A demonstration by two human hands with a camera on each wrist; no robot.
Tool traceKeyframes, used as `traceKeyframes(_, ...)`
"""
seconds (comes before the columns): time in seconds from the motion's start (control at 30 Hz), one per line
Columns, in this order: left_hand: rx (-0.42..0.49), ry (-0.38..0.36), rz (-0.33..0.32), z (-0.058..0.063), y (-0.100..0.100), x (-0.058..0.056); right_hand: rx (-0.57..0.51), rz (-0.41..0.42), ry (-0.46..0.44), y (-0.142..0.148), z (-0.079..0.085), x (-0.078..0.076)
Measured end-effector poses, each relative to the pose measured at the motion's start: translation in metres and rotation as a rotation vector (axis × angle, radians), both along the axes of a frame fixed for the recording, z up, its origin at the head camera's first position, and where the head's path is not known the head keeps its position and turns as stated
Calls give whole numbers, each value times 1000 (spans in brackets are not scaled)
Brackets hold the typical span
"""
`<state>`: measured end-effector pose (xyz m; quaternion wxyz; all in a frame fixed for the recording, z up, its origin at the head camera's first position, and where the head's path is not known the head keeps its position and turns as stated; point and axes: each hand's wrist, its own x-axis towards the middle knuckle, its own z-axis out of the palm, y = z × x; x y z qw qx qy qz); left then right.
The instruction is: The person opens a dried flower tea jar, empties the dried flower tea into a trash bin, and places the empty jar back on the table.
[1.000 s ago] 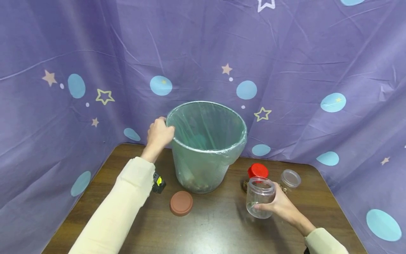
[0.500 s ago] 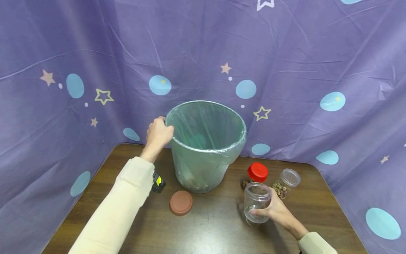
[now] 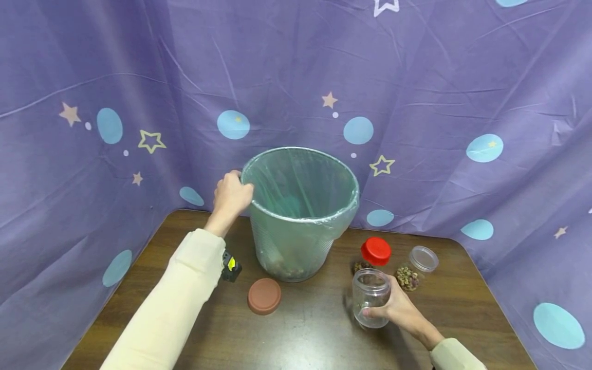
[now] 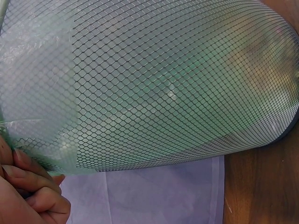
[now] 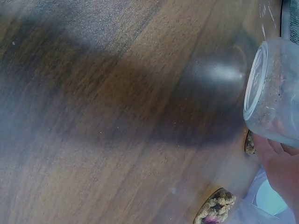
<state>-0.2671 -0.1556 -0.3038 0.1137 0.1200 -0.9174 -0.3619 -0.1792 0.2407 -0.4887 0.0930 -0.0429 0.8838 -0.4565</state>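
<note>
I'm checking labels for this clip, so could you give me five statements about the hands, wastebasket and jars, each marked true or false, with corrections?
1. The left grip holds the rim of the mesh wastebasket. True.
2. The right grip holds a clear jar. True.
3. That clear jar has a lid on. False: its mouth is uncovered.
4. The round brown lid lies inside the mesh wastebasket. False: the round brown lid lies on the wooden table, in front of the wastebasket.
5. The red-lidded jar is farther from the person than the clear jar. True.
</note>
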Motion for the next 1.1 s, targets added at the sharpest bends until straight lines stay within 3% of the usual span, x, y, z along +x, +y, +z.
traceKeyframes(0.43, 9, 1, -4, 0, 0, 1, 7, 40, 3, -1, -4, -2)
traceKeyframes(0.77, 14, 13, -6, -1, 0, -1, 77, 130, 143, 4, -13, 1)
traceKeyframes(1.1, 6, 20, -3, -1, 0, 1, 65, 252, 272, 17, -15, 1)
